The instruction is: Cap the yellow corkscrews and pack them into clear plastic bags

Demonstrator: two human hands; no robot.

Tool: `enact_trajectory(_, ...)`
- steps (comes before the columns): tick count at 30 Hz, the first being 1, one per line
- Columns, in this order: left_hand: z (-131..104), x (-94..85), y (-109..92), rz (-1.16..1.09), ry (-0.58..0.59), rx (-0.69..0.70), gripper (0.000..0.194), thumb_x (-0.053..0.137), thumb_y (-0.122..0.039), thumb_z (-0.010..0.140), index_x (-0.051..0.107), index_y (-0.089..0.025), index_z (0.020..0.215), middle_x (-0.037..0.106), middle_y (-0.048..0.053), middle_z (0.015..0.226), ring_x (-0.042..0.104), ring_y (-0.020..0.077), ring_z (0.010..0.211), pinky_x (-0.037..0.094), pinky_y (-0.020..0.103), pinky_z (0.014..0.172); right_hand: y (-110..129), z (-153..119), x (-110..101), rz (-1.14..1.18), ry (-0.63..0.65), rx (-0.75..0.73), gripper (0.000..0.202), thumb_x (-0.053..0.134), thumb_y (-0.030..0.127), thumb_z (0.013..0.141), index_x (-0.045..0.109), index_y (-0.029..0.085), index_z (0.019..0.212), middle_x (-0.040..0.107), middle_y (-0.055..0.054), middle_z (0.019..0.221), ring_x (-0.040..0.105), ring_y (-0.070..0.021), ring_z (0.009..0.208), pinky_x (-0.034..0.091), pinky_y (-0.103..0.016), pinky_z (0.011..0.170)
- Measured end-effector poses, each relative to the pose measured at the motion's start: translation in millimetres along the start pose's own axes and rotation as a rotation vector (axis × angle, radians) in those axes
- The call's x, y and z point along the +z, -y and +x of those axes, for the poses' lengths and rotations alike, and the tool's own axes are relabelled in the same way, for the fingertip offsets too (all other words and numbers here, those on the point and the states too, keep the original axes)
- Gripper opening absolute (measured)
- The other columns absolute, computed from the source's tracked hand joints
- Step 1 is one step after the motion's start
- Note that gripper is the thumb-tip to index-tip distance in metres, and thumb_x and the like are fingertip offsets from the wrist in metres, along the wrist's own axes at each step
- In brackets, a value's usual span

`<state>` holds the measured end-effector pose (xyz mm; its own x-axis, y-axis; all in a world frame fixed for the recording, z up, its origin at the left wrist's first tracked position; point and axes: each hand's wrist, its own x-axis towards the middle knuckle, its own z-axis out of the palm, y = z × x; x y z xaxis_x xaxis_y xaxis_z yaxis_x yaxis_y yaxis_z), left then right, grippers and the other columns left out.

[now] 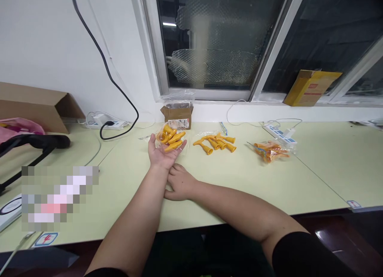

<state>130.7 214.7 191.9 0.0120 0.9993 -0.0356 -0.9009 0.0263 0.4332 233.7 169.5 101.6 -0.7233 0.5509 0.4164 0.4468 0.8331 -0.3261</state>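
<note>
My left hand (pixel 164 154) is palm up, with a clear plastic bag of yellow parts (pixel 173 138) resting on its palm and fingers. Beside its wrist, my right hand (pixel 181 183) lies palm down on the table with its fingers apart, holding nothing. To the right of the bag, a loose group of yellow funnel-ended pieces (pixel 217 143) sits on the table. Farther right is another clear bag with orange-yellow pieces (pixel 271 150).
A small open cardboard box (pixel 179 116) stands against the wall behind my left hand. Power strips (pixel 281 134) with cables lie at the back. On the left are a large carton (pixel 32 103) and a black frame (pixel 38 141). A yellow box (pixel 312 89) leans on the window.
</note>
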Motion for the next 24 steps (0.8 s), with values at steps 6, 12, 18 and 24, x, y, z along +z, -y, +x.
enact_trajectory(6, -3, 0.5, 2, 0.001, 0.043, -0.028, 0.053, 0.060, -0.060, 0.092, 0.063, -0.025, 0.131, 0.071, 0.013, 0.127, 0.065, 0.0362, 0.127, 0.055, 0.066, 0.104, -1, 19, 9, -0.045, 0.013, -0.034, 0.055, 0.065, 0.037, 0.088, 0.059, 0.019, 0.139, 0.062, -0.016, 0.142, 0.047, -0.0371, 0.138, 0.035, -0.057, 0.118)
enact_trajectory(12, 4, -11.5, 9, 0.049, 0.036, -0.058, 0.049, 0.059, -0.058, 0.093, 0.066, -0.022, 0.125, 0.073, 0.012, 0.124, 0.070, 0.0338, 0.118, 0.056, 0.065, 0.102, -22, -23, -18, -0.035, -0.091, 0.131, 0.024, 0.059, 0.017, 0.086, 0.062, 0.017, 0.110, 0.066, -0.015, 0.110, 0.054, -0.0315, 0.111, 0.046, -0.050, 0.104)
enact_trajectory(18, 13, -25.8, 17, 0.110, -0.031, -0.126, 0.044, 0.061, -0.056, 0.092, 0.067, -0.019, 0.114, 0.075, 0.013, 0.113, 0.073, 0.0325, 0.109, 0.061, 0.059, 0.095, -62, -81, -67, 0.037, -0.191, 0.417, 0.026, 0.057, 0.013, 0.086, 0.059, 0.020, 0.111, 0.059, -0.011, 0.113, 0.058, -0.0247, 0.100, 0.049, -0.040, 0.090)
enact_trajectory(24, 13, -27.7, 24, 0.163, -0.071, -0.121, 0.047, 0.063, -0.056, 0.091, 0.067, -0.018, 0.117, 0.074, 0.014, 0.117, 0.072, 0.0349, 0.112, 0.060, 0.062, 0.095, -91, -98, -108, 0.246, -0.145, 0.624, 0.009, 0.065, 0.021, 0.082, 0.063, 0.022, 0.090, 0.065, -0.002, 0.085, 0.057, -0.0202, 0.075, 0.042, -0.033, 0.071)
